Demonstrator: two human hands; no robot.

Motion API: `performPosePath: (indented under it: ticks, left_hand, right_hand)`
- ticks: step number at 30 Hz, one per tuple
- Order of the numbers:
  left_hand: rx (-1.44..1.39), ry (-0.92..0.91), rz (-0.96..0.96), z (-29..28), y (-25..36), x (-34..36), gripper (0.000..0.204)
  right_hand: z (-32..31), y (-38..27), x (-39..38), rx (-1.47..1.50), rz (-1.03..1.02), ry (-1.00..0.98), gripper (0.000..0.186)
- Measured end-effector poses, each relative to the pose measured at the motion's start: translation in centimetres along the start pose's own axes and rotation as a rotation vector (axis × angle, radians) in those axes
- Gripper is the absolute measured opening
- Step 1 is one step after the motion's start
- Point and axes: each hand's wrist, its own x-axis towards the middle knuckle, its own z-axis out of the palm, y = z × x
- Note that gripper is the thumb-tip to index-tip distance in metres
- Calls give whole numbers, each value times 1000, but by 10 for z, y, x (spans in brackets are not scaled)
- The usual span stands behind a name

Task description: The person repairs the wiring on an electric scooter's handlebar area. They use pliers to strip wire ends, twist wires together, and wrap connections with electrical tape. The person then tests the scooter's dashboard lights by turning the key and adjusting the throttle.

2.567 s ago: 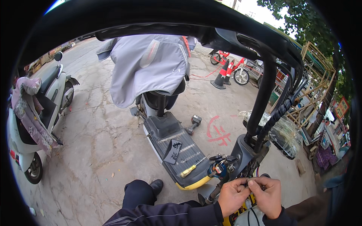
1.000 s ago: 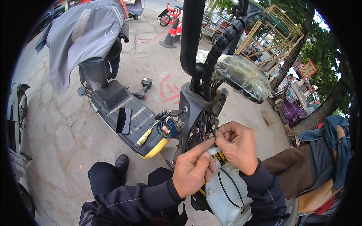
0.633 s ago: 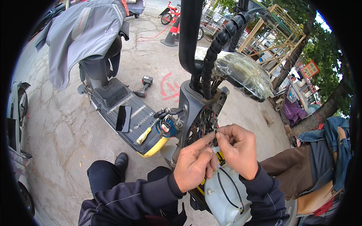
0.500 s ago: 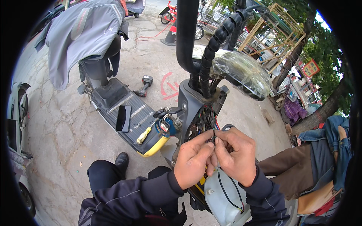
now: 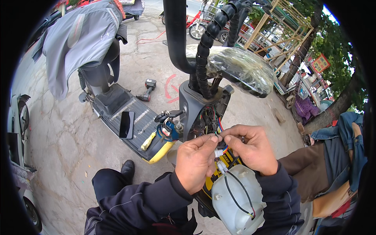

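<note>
My left hand (image 5: 197, 161) pinches a thin wire with thumb and forefinger at the open front of an electric scooter. Close beside it, my right hand (image 5: 253, 148) pinches at the same spot, fingertips almost touching the left ones. The wire is mostly hidden by the fingers. Behind them, a bundle of coloured wires (image 5: 207, 119) fills the opening in the grey steering column (image 5: 190, 103). Below my hands sits a translucent white plastic housing (image 5: 235, 196), with a black cable (image 5: 233, 196) running up to a white connector (image 5: 222, 167).
On the scooter's footboard (image 5: 113, 102) lie a phone (image 5: 126, 125), a yellow-handled tool (image 5: 148, 141) and a blue roll of tape (image 5: 167, 132). A cordless power tool (image 5: 147, 90) rests on the ground. Keys hang at the column. A seated person (image 5: 309, 172) is at the right.
My right hand has turned and its fingers have straightened; my hands sit a little further apart. White connectors below them now show. The view has shifted, moving the scooter's column leftward in the picture.
</note>
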Motion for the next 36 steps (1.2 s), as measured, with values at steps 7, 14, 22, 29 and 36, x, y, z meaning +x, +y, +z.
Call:
performPosePath:
  ticks: [7,14,22,29,36]
  left_hand:
    - [32,38,110,4,-5,-4,19]
    - [77,147,245,11,-16,3,23]
    - [68,69,199,4,-16,2,30]
    - [60,-1,146,-6,-12,1,31]
    - [43,29,131,-4,-13,0,32]
  right_hand:
    - [4,4,2,-23,-38,-26,14]
    - [2,2,-7,-83,-119,8,16]
    - [-1,-3,-15,-46,-102,54,12]
    - [-4,-7,-18,-97,-87,54,12]
    - [-7,-9,-22,-64,-125,84,13]
